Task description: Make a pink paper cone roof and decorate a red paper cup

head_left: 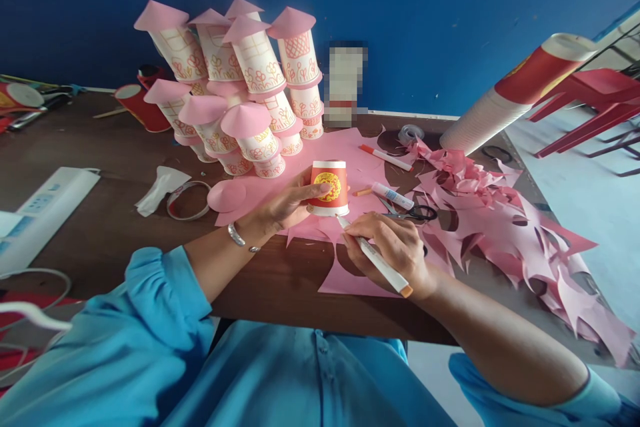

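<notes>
My left hand (295,197) is closed round a red paper cup (336,199) with a yellow emblem and white bands at both ends. The cup is upside down, its wide rim lowest. In my right hand (387,243) is a white marker pen (377,261) with an orange end. The pen's tip points at the cup's lower rim; whether it touches, I cannot tell. Under both hands lies pink paper (345,270). Behind the cup stand several paper-cup towers (257,63) with pink cone roofs and drawn flowers and windows.
Pink paper scraps (500,233) cover the table's right side. Near them are a glue stick (393,195), scissors (423,212), a red-capped marker (385,157) and a tall stack of cups (520,93). A tape roll (189,201) and a pink cone (227,197) lie left; a power strip (47,217) is further left.
</notes>
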`<action>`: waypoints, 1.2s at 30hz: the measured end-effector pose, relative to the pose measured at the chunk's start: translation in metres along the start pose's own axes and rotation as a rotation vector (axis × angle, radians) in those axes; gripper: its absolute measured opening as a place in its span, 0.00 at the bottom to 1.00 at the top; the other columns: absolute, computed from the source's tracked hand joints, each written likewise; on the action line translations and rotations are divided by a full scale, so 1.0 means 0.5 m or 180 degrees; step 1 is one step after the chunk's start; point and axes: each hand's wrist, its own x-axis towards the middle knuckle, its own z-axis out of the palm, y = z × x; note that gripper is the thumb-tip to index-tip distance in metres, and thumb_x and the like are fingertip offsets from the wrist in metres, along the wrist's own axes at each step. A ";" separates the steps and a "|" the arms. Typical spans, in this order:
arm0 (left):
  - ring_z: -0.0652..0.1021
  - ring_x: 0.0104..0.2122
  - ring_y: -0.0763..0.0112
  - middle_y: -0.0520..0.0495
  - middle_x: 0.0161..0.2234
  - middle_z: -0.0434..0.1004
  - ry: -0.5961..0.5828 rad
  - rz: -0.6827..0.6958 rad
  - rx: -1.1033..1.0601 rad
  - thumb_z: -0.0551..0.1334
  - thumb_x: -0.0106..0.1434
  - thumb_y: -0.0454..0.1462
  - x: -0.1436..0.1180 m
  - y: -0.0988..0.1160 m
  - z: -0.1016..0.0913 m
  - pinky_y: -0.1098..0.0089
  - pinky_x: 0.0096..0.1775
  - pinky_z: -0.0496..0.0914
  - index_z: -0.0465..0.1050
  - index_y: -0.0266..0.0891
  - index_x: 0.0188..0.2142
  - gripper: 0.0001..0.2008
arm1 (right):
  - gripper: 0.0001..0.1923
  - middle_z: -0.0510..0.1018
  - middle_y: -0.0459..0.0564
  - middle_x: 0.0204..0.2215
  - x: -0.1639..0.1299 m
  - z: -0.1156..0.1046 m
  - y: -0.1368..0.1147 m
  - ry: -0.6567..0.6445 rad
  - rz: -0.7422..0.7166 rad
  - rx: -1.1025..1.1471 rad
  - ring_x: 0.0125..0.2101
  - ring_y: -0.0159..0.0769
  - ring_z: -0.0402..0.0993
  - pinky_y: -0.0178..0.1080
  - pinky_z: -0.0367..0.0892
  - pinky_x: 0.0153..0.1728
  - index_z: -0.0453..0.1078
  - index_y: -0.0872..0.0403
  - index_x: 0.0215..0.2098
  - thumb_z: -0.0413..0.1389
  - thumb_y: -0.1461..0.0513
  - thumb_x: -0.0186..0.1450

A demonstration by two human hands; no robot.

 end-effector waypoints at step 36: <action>0.85 0.48 0.56 0.44 0.47 0.86 0.0058 0.0017 0.0180 0.74 0.66 0.41 -0.006 -0.005 -0.006 0.58 0.50 0.80 0.79 0.43 0.56 0.20 | 0.10 0.83 0.42 0.28 -0.007 0.005 0.006 -0.0148 -0.0076 -0.0097 0.23 0.31 0.80 0.34 0.73 0.25 0.69 0.50 0.44 0.60 0.71 0.73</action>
